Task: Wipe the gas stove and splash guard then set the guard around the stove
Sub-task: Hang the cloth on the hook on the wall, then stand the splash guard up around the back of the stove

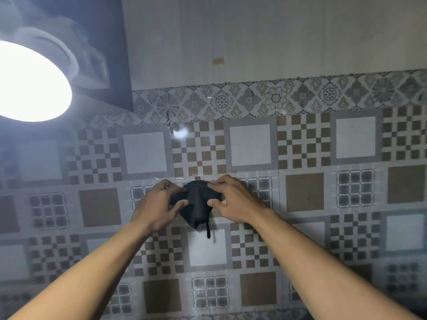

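Note:
A black cloth (197,204) is bunched between both of my hands, pressed against the top edge of a clear splash guard (346,227). The guard stands upright in front of the patterned wall tiles, and the tiles behind it look hazy. My left hand (159,204) grips the cloth's left side with thumb and fingers. My right hand (233,202) pinches its right side. A thin black string hangs down from the cloth's lower tip. The gas stove is not in view.
A bright round lamp (30,82) glares at the upper left, beside a dark panel (111,42). The tiled wall (249,146) fills the view, with a flower-pattern border (277,98) and plain wall above it.

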`<move>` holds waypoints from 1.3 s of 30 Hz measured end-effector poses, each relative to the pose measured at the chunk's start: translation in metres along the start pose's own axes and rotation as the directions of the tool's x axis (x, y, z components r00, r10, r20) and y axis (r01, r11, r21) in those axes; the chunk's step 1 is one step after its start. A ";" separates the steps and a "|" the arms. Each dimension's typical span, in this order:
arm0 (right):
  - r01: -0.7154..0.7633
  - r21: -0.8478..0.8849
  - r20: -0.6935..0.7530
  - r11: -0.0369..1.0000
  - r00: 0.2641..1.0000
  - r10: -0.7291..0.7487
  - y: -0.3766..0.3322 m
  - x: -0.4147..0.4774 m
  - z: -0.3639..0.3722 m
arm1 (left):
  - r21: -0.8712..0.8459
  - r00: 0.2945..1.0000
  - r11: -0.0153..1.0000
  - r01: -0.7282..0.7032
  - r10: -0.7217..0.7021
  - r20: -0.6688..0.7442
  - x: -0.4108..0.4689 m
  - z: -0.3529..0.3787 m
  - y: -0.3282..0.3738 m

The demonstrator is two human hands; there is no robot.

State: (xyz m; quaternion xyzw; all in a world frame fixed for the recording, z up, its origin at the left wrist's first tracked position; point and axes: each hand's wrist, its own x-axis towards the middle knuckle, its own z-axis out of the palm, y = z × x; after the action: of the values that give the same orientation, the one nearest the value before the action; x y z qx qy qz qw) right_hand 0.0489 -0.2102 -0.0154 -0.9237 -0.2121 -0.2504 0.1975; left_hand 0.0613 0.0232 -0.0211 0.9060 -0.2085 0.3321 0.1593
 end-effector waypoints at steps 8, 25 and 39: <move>0.017 -0.017 0.083 1.000 0.996 -0.016 -0.035 -0.039 -0.015 | -0.041 0.991 0.990 0.132 -0.132 -0.006 -0.053 -0.013 0.021; 0.327 0.105 0.741 0.939 0.604 -0.293 -0.112 -0.174 0.168 | 0.293 0.370 0.451 0.843 -0.881 0.294 -0.395 -0.006 0.083; 0.542 0.301 0.863 0.785 0.195 -0.466 -0.130 -0.244 0.314 | 0.477 0.058 0.188 0.859 -0.960 0.274 -0.517 0.078 0.108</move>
State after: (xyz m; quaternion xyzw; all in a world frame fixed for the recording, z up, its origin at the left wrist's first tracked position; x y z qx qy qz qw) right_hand -0.0874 -0.0252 -0.3647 -0.7872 -0.5639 0.2374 -0.0767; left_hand -0.3072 0.0376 -0.4075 0.8900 0.4082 -0.0875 0.1832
